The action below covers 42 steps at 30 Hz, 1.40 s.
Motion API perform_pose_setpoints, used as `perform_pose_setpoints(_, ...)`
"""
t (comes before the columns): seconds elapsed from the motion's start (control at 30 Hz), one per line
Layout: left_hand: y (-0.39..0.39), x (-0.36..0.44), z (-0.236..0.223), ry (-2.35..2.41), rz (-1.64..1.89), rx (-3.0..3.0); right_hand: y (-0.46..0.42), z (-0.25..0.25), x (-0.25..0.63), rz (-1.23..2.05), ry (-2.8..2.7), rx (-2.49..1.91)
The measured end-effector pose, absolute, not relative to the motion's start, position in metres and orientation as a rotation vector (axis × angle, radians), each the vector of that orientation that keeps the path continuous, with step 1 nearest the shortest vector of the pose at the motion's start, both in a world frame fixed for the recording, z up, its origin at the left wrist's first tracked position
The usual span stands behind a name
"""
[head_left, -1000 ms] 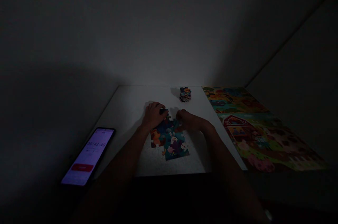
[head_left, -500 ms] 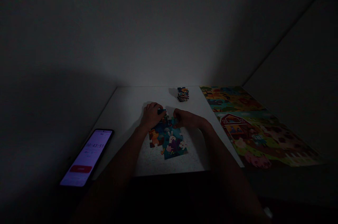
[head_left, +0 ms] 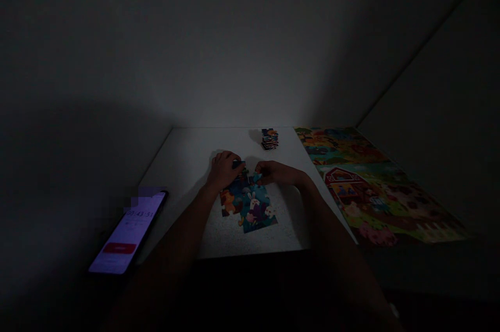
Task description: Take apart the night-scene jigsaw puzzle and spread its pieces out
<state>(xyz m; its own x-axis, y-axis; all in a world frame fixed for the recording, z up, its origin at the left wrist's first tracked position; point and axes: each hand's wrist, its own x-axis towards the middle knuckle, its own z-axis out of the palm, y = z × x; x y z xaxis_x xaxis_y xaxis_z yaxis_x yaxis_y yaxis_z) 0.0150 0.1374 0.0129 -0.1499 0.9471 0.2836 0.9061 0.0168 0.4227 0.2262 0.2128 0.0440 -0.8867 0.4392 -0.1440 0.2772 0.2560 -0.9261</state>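
A partly assembled jigsaw puzzle with a white rabbit lies on the white table. Over its upper edge, my left hand grips a dark jigsaw piece. My right hand comes in from the right, its fingertips pinching a blue jigsaw piece next to the puzzle's top edge. The two hands almost meet there and hide part of the puzzle. A small stack of jigsaw pieces stands beyond them.
A lit smartphone showing a timer lies at the table's left edge. A large farm-scene picture sheet with a red barn lies along the right side. Walls rise behind the table and to its right.
My hands have drawn slightly closer together over the puzzle's top edge. The whole scene has shifted slightly left in view.
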Motion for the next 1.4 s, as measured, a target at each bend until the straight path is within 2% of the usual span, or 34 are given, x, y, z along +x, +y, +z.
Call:
perform_pose_setpoints(0.27,0.137,0.017,0.015,2.184,0.792,1.993,0.213,0.043,0.226,1.764,-2.319,-0.677)
perform_pose_setpoints(1.0,0.136,0.017,0.015,2.166,0.729,2.063,0.212,0.034,0.217,1.417,-2.475,-0.794)
perform_pose_setpoints(1.27,0.136,0.017,0.015,2.157,0.767,2.057,0.213,0.030,0.219,1.584,-2.381,-0.802)
perform_pose_setpoints(1.4,0.135,0.018,0.017,2.158,0.753,2.055,0.213,0.032,0.222,1.709,-2.368,-0.668)
